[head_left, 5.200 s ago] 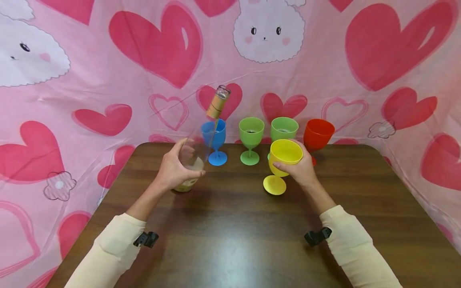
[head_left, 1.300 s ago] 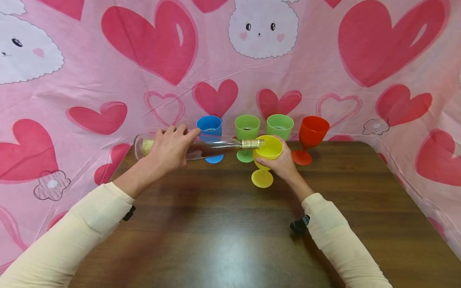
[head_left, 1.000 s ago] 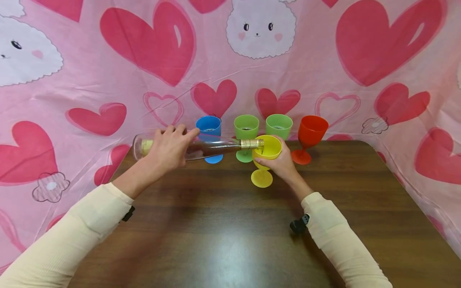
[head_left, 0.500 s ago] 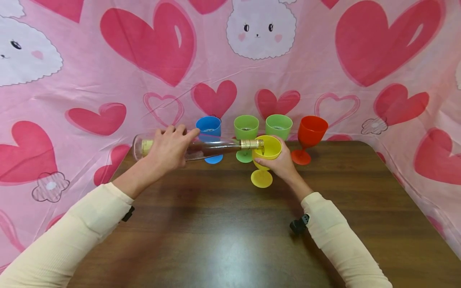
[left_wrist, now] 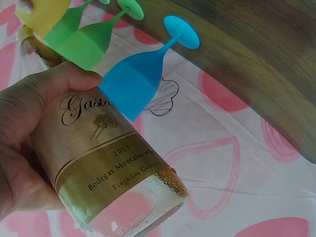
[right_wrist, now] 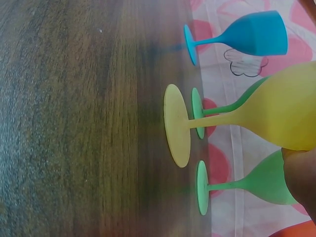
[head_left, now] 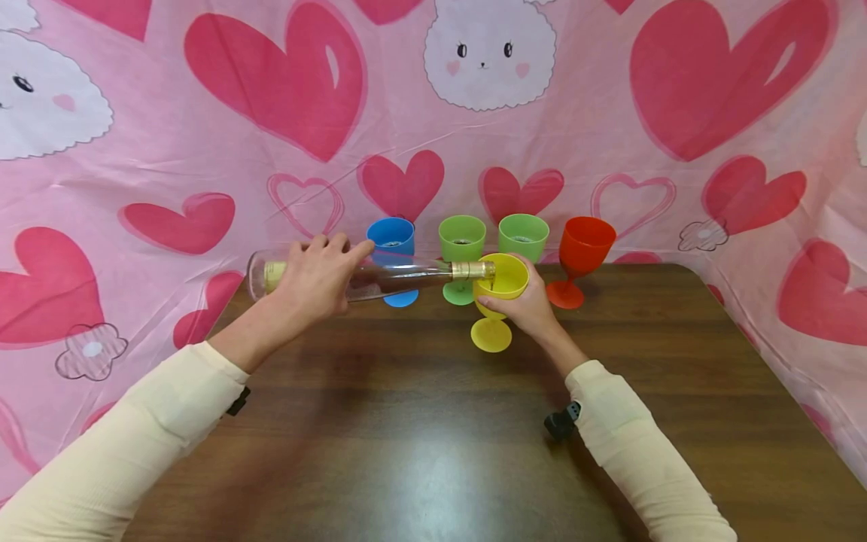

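My left hand [head_left: 318, 275] grips a clear glass wine bottle [head_left: 406, 275] round its body, holding it nearly level. Its gold-wrapped neck points right, and the mouth lies over the rim of a yellow goblet [head_left: 501, 282]. Dark liquid sits along the lower side of the bottle, and a thin stream leaves the mouth into the goblet. In the left wrist view the bottle's label [left_wrist: 103, 148] shows beside the thumb. My right hand [head_left: 530, 302] holds the yellow goblet by its bowl, slightly tilted. How much is inside the goblet cannot be seen.
Behind the bottle stand a blue goblet [head_left: 391, 235] and two green ones, the left green goblet [head_left: 463, 239] and the right green goblet [head_left: 524, 237], with dark liquid inside. A red goblet [head_left: 585, 245] stands to their right. A patterned pink cloth [head_left: 406, 98] hangs behind the wooden table [head_left: 420, 421].
Since the oldest frame, the left hand has raised and tipped the bottle from near upright to level, and the yellow goblet has come left under its mouth. Over the last second both hands stay almost still.
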A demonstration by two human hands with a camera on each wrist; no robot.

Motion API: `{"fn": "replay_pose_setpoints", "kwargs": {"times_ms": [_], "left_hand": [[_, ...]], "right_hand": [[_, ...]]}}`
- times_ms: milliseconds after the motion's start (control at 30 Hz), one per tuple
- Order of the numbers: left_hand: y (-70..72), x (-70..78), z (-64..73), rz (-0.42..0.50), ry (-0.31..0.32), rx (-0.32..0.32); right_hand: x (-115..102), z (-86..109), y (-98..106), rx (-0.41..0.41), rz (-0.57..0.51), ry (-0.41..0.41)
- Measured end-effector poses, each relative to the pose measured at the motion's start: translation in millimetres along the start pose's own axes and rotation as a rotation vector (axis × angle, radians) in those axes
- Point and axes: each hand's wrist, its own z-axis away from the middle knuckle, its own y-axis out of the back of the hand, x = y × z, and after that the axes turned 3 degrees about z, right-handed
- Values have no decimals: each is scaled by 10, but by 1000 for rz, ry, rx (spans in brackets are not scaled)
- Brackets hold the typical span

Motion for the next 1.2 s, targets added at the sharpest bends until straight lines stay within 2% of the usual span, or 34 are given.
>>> {"fn": "replay_pose_setpoints", "kwargs": {"times_ms": [1200], "left_hand": [[41, 25, -10, -10, 13, -5]], "right_hand": [[-13, 4, -2, -4, 10, 9]]}}
